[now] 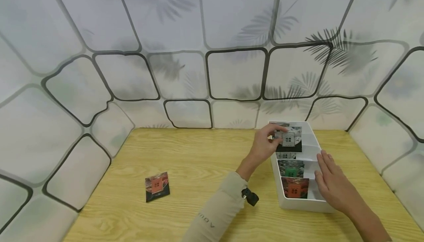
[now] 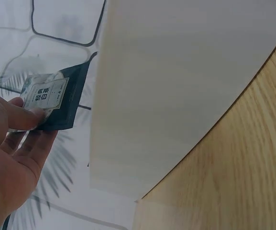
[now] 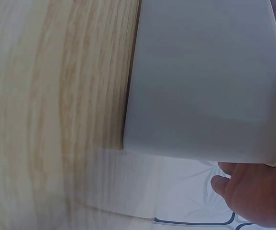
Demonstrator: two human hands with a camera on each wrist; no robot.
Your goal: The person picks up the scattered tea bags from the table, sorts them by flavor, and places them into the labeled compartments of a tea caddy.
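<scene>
Thumb and fingers of my left hand [image 1: 263, 144] pinch a small flat packet [image 1: 289, 139] with a grey label and dark lower edge. It is held over the back half of a white divided box [image 1: 306, 206]. In the left wrist view the same packet [image 2: 70, 103] stands out beyond the fingertips, beside the box's pale wall [image 2: 176, 96]. My right hand [image 1: 336, 183] rests against the box's right rim with its fingers extended. Inside the box, an orange-labelled packet [image 1: 294, 189] is in the front compartment, a green-labelled one [image 1: 291, 169] behind it, and a grey-labelled one [image 1: 286, 156] further back.
Another orange-labelled packet [image 1: 157, 187] lies on the wood-grain table [image 1: 205, 161], well left of the box. A patterned curtain [image 1: 236, 74] hangs along the table's back and sides. The box stands near the table's right back part.
</scene>
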